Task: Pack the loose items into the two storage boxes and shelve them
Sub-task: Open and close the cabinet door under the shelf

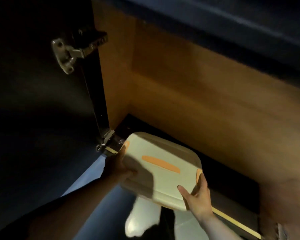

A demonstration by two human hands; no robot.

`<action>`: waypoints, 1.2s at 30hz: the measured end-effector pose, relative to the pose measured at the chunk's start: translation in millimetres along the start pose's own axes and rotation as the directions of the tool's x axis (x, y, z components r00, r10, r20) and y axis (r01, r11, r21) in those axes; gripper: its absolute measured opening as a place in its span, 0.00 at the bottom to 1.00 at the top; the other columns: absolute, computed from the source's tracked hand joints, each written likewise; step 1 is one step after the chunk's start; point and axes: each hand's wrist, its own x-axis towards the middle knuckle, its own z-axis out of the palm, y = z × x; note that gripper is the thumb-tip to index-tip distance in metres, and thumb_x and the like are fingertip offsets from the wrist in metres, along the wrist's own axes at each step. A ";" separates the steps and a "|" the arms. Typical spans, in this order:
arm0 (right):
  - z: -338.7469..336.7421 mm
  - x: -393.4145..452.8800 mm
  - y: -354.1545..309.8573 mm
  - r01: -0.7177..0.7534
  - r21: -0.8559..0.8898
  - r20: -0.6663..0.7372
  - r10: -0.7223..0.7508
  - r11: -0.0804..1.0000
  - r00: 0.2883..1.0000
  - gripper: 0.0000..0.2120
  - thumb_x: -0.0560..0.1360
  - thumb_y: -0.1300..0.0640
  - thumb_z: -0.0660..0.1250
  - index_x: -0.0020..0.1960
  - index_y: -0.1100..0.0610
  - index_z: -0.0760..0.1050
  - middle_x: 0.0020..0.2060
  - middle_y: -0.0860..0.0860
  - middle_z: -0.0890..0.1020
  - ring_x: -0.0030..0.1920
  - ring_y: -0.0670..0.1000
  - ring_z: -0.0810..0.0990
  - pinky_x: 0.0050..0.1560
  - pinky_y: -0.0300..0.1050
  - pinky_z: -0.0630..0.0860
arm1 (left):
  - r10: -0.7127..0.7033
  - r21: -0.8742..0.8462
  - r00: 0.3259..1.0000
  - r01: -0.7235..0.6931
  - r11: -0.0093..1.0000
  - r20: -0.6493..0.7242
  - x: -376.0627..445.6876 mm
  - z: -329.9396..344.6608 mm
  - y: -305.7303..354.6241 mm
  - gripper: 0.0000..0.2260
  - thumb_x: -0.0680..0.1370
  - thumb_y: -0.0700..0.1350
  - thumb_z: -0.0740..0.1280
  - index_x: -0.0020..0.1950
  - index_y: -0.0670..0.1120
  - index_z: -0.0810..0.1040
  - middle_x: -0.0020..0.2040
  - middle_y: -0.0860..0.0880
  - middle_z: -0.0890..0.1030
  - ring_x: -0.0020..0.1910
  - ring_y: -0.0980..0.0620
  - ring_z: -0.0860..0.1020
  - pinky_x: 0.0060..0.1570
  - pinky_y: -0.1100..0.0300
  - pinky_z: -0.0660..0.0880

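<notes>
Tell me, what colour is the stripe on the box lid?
Orange, on a cream lid; the stripe shows in the head view.

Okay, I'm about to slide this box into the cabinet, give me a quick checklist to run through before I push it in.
1. Both hands on the storage box: ok, left hand grips one side, right hand the other.
2. Lid on: ok, the cream lid with its orange handle covers the top.
3. Cabinet door swung clear: ok.
4. Bottom shelf ahead free: cannot tell, it is too dark.
5. Box level: not ok, it is tilted.
6. Side latches shut: cannot tell.
</notes>
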 end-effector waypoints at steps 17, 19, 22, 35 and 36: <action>86.0 47.7 6.4 0.334 -0.764 0.272 -0.194 0.551 0.942 0.30 0.80 0.37 0.43 0.74 0.41 0.31 0.78 0.50 0.39 0.77 0.58 0.37 0.75 0.54 0.43 | 0.572 0.652 0.820 -0.446 0.613 0.022 58.2 79.7 -42.7 0.20 0.75 0.53 0.67 0.66 0.50 0.76 0.67 0.45 0.75 0.67 0.43 0.73 0.69 0.50 0.58; 89.5 47.8 4.3 0.336 -0.800 0.296 -0.159 0.497 0.942 0.29 0.81 0.40 0.43 0.73 0.43 0.28 0.77 0.51 0.36 0.76 0.59 0.35 0.75 0.55 0.42 | 0.574 0.711 0.815 -0.448 0.543 0.076 60.0 77.4 -43.7 0.23 0.70 0.53 0.74 0.64 0.50 0.78 0.65 0.46 0.77 0.64 0.44 0.76 0.63 0.48 0.71; 88.6 51.8 -11.8 0.326 -0.797 0.307 -0.124 0.508 0.943 0.27 0.82 0.43 0.43 0.76 0.41 0.33 0.77 0.51 0.37 0.76 0.59 0.35 0.76 0.54 0.44 | 0.424 0.725 0.898 -0.370 0.581 0.118 69.0 66.9 -27.6 0.25 0.74 0.52 0.70 0.70 0.50 0.72 0.70 0.45 0.71 0.70 0.42 0.69 0.67 0.44 0.67; -53.0 -117.5 -123.0 0.331 -0.758 0.340 -0.092 0.562 0.936 0.31 0.81 0.43 0.52 0.76 0.39 0.36 0.77 0.47 0.36 0.77 0.53 0.39 0.76 0.52 0.46 | 0.223 0.664 0.971 -0.223 0.714 0.086 -115.9 -40.3 99.6 0.32 0.83 0.54 0.40 0.50 0.48 0.85 0.53 0.46 0.84 0.50 0.47 0.83 0.44 0.51 0.80; -70.5 -139.7 -138.2 0.329 -0.763 0.342 -0.085 0.557 0.936 0.31 0.80 0.41 0.52 0.76 0.38 0.37 0.77 0.46 0.35 0.78 0.52 0.40 0.76 0.52 0.47 | 0.242 0.615 0.967 -0.239 0.751 0.081 -134.3 -52.5 121.5 0.26 0.83 0.53 0.46 0.54 0.48 0.84 0.59 0.45 0.81 0.55 0.47 0.81 0.49 0.53 0.79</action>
